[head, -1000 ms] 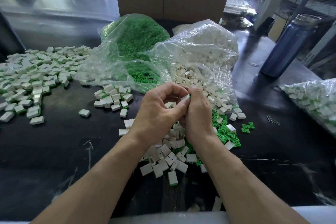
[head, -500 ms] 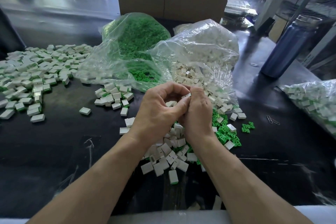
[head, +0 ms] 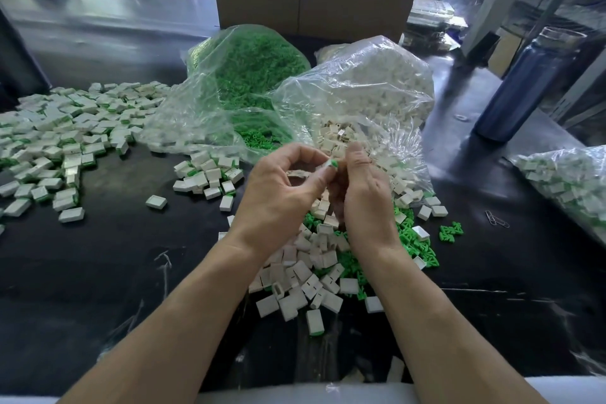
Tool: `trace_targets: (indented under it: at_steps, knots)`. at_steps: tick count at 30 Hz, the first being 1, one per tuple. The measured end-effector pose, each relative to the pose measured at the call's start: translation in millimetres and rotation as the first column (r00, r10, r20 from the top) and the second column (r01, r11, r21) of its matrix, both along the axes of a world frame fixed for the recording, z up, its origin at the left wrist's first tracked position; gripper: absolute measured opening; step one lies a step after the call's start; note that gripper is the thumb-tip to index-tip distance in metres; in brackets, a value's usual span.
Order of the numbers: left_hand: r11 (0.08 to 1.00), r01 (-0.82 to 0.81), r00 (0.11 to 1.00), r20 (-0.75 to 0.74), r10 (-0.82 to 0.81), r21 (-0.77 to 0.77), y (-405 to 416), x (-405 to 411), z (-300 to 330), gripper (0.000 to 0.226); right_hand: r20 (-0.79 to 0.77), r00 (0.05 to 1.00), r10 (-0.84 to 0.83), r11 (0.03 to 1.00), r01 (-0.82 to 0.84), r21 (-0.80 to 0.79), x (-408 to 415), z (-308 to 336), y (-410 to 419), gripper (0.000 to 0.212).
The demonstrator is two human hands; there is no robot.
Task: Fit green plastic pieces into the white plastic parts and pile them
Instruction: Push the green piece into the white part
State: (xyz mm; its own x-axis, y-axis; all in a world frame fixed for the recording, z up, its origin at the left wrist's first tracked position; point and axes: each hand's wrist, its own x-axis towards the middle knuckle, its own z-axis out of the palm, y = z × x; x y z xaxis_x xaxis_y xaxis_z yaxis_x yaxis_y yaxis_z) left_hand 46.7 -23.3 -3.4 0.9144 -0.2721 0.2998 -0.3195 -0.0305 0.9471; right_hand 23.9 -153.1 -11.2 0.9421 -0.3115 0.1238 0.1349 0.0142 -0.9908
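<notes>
- Both hands meet above the loose heap (head: 314, 275) of white parts and green pieces on the black bench (head: 98, 272).
- The left hand (head: 282, 197) has its fingers curled, thumb and forefinger pinching a white part (head: 328, 167); a second white part seems to lie across its curled fingers.
- The right hand (head: 364, 197) closes its thumb and fingers on the same spot from the other side.
- A green piece (head: 334, 163) shows as a small tip at the right end of the pinched part. The long axis of either cannot be told, since fingers cover most of both.
- Two clear bags lie open just behind the hands: a green bag (head: 242, 75) to the left, a white bag (head: 364, 88) to the right.
- Left of the hands, a wide finished pile (head: 65, 134) of white-and-green units spreads flat, too many to count; a small cluster (head: 206, 175) lies between it and the hands.
- A third bag (head: 570, 180) sits at the far right, behind two paper clips (head: 496, 219).
- One blue bottle (head: 524, 85) stands upright right of the white bag.
</notes>
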Motion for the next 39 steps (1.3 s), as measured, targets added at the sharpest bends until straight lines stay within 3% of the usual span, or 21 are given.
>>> trace_targets:
  at_steps: [6,15,19,22,26,33,39]
  knots:
    - [0.991,-0.12,0.993,0.022,0.119,0.061,10.9,8.2,-0.8,0.004,0.086,0.993,0.076,0.983,-0.06,-0.175,-1.5,4.9,-9.7,0.012]
    - [0.989,-0.106,0.991,-0.068,0.114,0.108,12.7,9.2,-1.4,0.01,0.061,0.997,0.037,0.975,-0.022,-0.221,-0.2,1.4,-9.8,0.005]
    - [0.96,-0.148,0.983,-0.075,0.17,0.239,16.5,12.5,-1.9,0.007,-0.001,1.0,0.02,0.955,-0.019,-0.295,1.1,-2.0,-9.3,0.006]
    - [0.881,-0.248,0.959,-0.025,0.281,0.403,25.7,17.0,-5.5,0.009,-0.043,0.999,-0.014,0.946,0.0,-0.324,1.8,-4.2,-10.6,0.007]
    - [0.701,-0.451,0.879,0.141,0.455,0.553,45.2,28.0,-5.8,0.004,-0.078,0.996,-0.032,0.94,0.004,-0.342,1.8,-5.2,-14.0,0.01]
    - [0.534,-0.572,0.78,0.211,0.589,0.623,63.7,44.2,-5.8,0.01,-0.111,0.993,-0.028,0.924,-0.017,-0.383,0.4,-3.6,-14.0,0.012]
    - [0.463,-0.611,0.74,0.254,0.623,0.642,70.1,48.6,-3.4,0.003,-0.136,0.99,-0.043,0.919,-0.014,-0.394,0.7,-4.5,-15.6,0.014]
